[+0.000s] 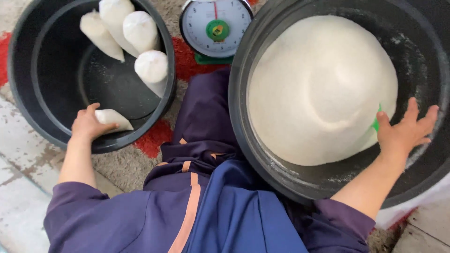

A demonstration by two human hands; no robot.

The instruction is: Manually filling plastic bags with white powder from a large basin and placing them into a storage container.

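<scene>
1. Head view: the left hand (87, 124) is closed around a small white filled bag (112, 119), holding it inside the black bucket (18, 70) near its front wall.
2. Four more white filled bags (140, 30) lean against the bucket's far wall, well apart from the held one.
3. The right hand (407, 130) is spread open, fingers splayed, resting at the edge of the white powder heap (321, 84) in the large black basin (243, 117); it grips nothing, and a green scoop (376, 122) peeks out just beside the thumb.
4. A dial kitchen scale (214, 26) stands between the bucket and the basin on a red-patterned rug (154, 140).
</scene>
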